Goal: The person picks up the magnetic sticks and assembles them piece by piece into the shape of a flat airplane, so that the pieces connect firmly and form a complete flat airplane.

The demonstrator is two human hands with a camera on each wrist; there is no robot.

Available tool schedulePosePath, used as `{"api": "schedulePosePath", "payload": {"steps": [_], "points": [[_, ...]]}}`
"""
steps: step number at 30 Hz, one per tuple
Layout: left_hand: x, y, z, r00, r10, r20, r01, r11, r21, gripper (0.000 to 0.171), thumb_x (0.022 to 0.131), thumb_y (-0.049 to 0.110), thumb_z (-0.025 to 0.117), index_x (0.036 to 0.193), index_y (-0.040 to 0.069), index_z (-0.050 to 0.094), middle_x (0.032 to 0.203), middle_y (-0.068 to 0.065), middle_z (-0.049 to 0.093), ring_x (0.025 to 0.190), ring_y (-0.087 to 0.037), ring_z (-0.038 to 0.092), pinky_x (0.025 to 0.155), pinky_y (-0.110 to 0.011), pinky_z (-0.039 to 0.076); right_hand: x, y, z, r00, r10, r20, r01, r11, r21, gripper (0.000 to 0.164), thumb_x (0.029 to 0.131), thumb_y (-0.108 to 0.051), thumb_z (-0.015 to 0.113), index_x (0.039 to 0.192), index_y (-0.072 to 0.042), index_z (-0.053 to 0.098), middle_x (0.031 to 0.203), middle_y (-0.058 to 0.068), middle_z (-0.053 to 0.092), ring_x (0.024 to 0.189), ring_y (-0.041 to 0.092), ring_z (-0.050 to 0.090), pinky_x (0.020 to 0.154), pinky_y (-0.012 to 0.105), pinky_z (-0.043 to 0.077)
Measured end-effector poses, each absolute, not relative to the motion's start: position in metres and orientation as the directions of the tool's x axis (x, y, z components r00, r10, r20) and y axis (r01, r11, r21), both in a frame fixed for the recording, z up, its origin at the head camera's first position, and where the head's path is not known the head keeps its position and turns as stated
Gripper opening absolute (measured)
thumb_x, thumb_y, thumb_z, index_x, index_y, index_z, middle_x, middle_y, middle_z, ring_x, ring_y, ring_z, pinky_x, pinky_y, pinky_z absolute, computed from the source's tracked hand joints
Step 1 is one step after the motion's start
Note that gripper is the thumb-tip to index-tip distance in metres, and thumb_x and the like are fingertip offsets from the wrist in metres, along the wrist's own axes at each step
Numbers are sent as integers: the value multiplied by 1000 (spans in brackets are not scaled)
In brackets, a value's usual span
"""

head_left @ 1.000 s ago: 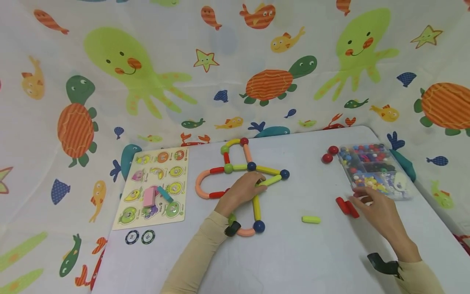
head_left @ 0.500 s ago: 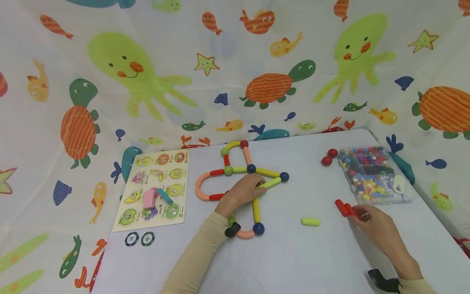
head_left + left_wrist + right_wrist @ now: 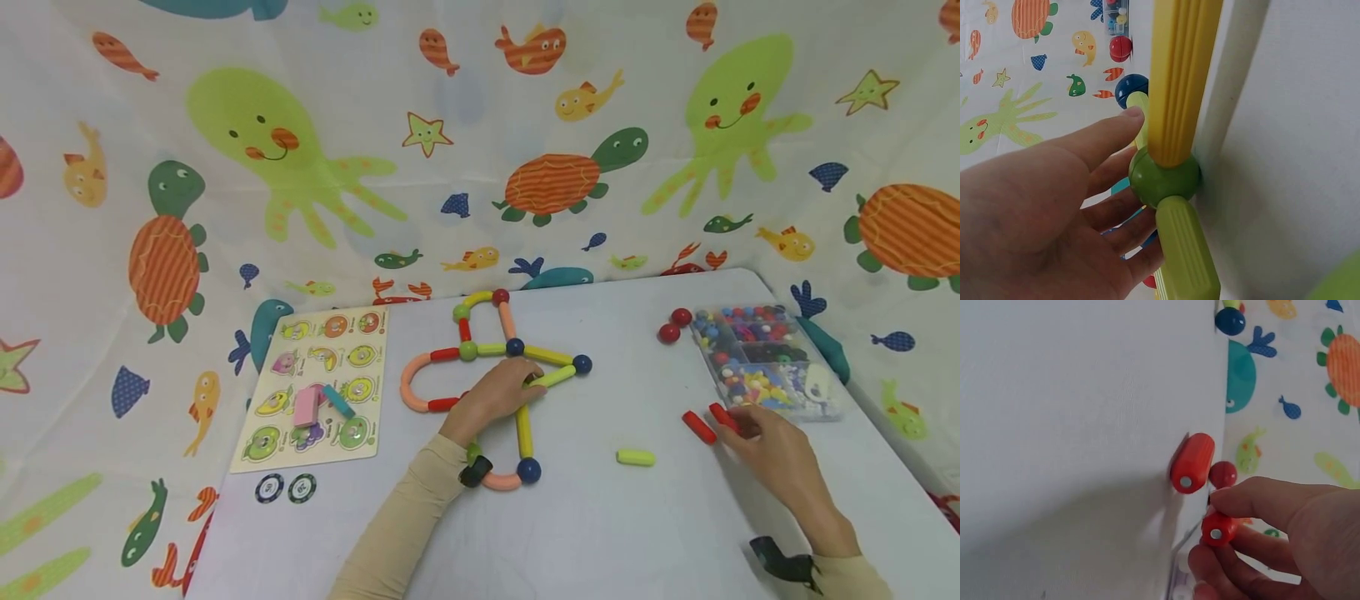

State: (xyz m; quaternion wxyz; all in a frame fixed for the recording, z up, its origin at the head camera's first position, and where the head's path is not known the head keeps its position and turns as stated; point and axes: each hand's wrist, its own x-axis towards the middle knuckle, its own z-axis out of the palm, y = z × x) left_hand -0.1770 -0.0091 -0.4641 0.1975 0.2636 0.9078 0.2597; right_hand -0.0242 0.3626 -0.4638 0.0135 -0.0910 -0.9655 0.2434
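Note:
My right hand pinches a short red magnetic rod between thumb and fingers. Beside it on the table lies a second red rod, apart from the held one. In the middle, my left hand holds a light green rod with its thumb and fingers, at the end near a green ball. That rod's far end meets a dark blue ball. Yellow, red, pink and green rods joined by balls form a flat figure around the left hand, which hides part of it.
A loose light green rod lies between the hands. Two red balls and a clear compartment box of beads are at the right. To the left are a fruit puzzle board with two blocks and two round chips.
The right hand has taken one of the two red rods and drawn it away from the other, slightly up and right. The left hand has stayed in place on the light green rod.

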Motion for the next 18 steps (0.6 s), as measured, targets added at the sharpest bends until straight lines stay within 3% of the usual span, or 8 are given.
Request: {"api": "schedulePosePath", "payload": {"steps": [7, 18], "points": [[-177, -10, -463, -783, 583, -214, 383, 724, 574, 38, 100, 30, 66, 133, 13, 65, 117, -1, 66, 100, -15, 56, 94, -31, 51, -32, 350, -464, -987, 159, 12, 132, 857, -499, 36, 88, -12, 77, 116, 7, 66, 98, 20, 70, 86, 31, 63, 58, 18, 45], [-175, -10, -464, -786, 576, -225, 366, 726, 581, 39, 100, 31, 66, 134, 13, 64, 121, -2, 65, 104, -15, 56, 97, -32, 51, -76, 325, -462, -987, -23, 162, -105, 849, -517, 32, 83, -6, 81, 113, -3, 69, 96, 13, 70, 74, 21, 59, 57, 25, 47]]}}
